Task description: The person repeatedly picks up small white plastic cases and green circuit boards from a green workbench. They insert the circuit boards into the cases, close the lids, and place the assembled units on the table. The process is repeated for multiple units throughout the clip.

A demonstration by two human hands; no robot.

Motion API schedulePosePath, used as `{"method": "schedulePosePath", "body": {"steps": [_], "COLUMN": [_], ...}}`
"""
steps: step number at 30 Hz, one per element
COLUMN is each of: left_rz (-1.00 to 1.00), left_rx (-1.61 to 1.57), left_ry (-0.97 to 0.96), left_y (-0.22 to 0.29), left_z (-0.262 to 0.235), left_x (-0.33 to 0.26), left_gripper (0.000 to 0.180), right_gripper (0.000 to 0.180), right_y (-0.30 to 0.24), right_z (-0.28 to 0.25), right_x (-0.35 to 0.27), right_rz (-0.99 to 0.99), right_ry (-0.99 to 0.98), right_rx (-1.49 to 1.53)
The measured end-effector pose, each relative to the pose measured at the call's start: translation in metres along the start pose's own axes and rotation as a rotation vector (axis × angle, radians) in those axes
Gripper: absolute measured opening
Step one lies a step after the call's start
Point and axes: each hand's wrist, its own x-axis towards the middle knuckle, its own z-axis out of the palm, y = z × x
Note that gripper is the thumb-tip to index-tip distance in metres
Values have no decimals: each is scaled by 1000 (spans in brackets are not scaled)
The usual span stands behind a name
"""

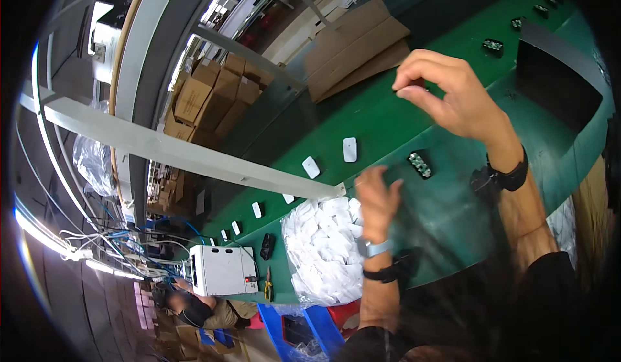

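My right hand (453,94) is raised over the green belt, thumb and forefinger brought together in a pinch. Whatever may be between the fingertips is too small to make out. Lower and to the left, my left hand (378,200) is slightly blurred, its fingers and thumb apart, beside a clear bag (326,252) full of white plastic pieces. Between the hands a small black casing with a green circuit board (420,165) lies on the green tabletop (446,200). White rounded covers (350,149) lie on the belt left of it.
More black casings (493,47) sit on the belt at upper right, near a black sheet (556,84). Flattened cardboard (356,48) lies across the far side. A grey metal post (187,149) crosses the left. A white machine (223,270) and yellow-handled pliers (268,286) are at lower left; a person sits beyond.
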Motion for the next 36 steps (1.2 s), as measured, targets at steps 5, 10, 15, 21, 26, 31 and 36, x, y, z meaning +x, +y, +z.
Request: {"method": "schedulePosePath", "body": {"steps": [5, 10, 15, 21, 26, 31, 36], "left_rz": [-135, -174, -213, -171, -159, -174, -194], "left_rx": [307, 150, -1137, -1492, -1680, -1658, -1626], "left_ry": [-213, -142, 87, 256, 356, 333, 295], "left_y": [-49, -66, 43, 58, 82, 76, 86], "left_z": [-40, -52, -49, -81, -55, -56, -58], "left_x": [-38, -43, 30, 76, 96, 103, 104], "left_gripper": [42, 40, 37, 21, 14, 9, 13], "right_gripper": [4, 4, 7, 12, 13, 15, 17], "right_y": [-10, -14, -24, -20, -13, 3, 9], "right_z": [13, 25, -21, 38, 17, 35, 30], "right_x": [2, 4, -1, 3, 2, 0, 2], "right_rz": [-41, -71, -85, -118, -61, -67, -91], "right_ry": [-49, -64, -96, -101, -120, -117, -82], "right_rx": [47, 96, -42, 93, -60, -165, -222]}}
